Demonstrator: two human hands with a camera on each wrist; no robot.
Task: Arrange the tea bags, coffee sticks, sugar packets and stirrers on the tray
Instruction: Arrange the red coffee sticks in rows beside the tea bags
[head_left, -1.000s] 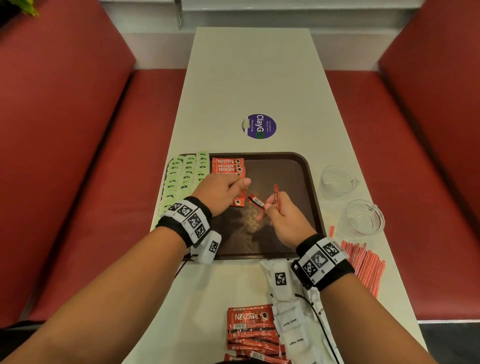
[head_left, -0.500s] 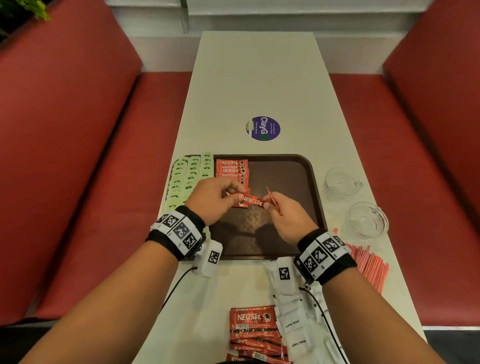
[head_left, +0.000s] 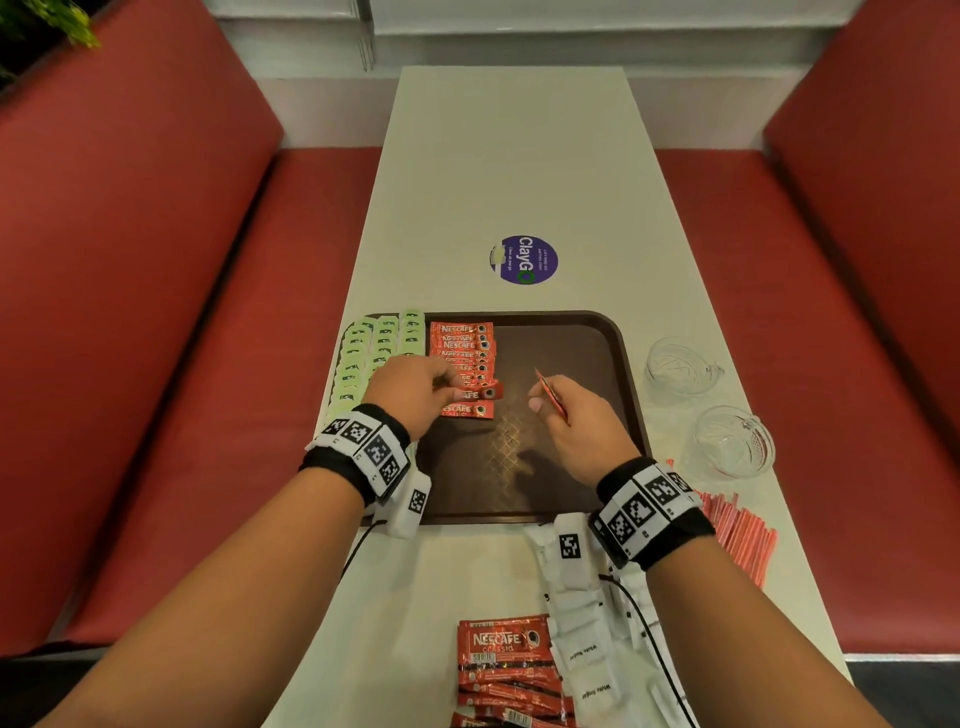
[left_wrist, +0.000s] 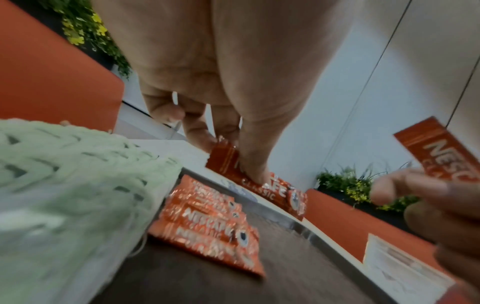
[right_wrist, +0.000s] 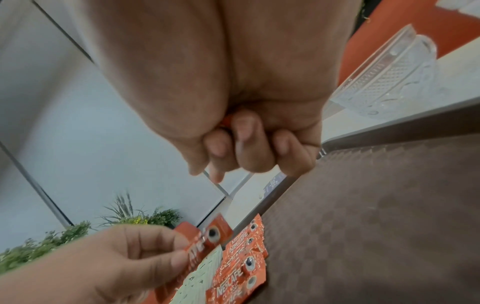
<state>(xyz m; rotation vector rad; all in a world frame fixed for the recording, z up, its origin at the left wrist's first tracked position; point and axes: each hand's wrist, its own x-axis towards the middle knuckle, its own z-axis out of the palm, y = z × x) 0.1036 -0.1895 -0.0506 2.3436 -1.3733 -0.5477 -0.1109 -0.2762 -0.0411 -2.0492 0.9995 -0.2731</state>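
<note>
on white table, brown plastic tray (head_left: 618, 364): left hand (head_left: 415, 387) pinching red nescafe coffee stick (head_left: 480, 393), long axis crosswise, just above stacked red column (head_left: 462, 343); right hand (head_left: 576, 421) gripping another red stick (head_left: 551, 397), farther right.

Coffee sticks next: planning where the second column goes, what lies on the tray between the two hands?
In the head view, only bare tray floor lies between the left hand and right hand; each holds a coffee stick.

Probably a café booth: red benches (head_left: 156, 312), narrow table (head_left: 514, 156).
</note>
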